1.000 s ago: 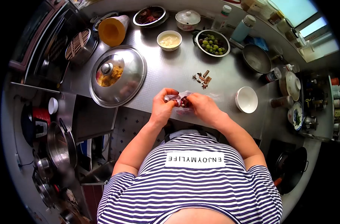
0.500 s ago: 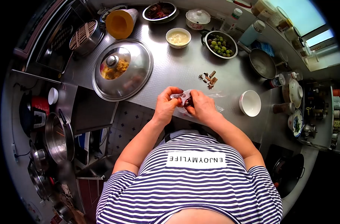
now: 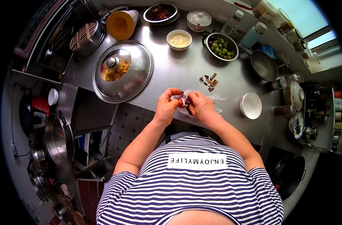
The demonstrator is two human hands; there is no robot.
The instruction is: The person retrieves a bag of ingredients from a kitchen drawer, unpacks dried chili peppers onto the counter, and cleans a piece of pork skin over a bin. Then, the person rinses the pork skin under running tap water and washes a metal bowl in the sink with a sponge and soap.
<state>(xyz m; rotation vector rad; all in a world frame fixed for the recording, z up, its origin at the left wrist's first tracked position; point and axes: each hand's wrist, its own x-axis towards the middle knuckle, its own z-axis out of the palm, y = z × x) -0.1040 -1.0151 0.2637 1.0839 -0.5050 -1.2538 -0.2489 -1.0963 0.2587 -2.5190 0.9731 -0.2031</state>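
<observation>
A thin clear plastic bag (image 3: 217, 98) is gathered between my two hands at the counter's near edge. Dark red pieces, perhaps dried fruit, show at its mouth, partly covered by fingers. My left hand (image 3: 166, 108) pinches the bag's left side, fingertips closed. Opposite it, my right hand (image 3: 203, 108) has its fingers curled at the bag's opening, against the red pieces. Just beyond the hands lie star anise (image 3: 207, 79) and cinnamon sticks (image 3: 213, 84). To the right stands a white bowl (image 3: 251, 105).
A large pan lid (image 3: 138, 77) with a glass centre sits at left. Farther back are a bowl of pale liquid (image 3: 179, 39), a pan of green fruit (image 3: 222, 46), a lidded pot (image 3: 199, 20) and a cut pumpkin (image 3: 120, 24). A frying pan (image 3: 264, 65) rests at right.
My right hand has shifted slightly, its fingers now closer to the bag's mouth. My left hand stays nearly still on the bag. The view has moved very little.
</observation>
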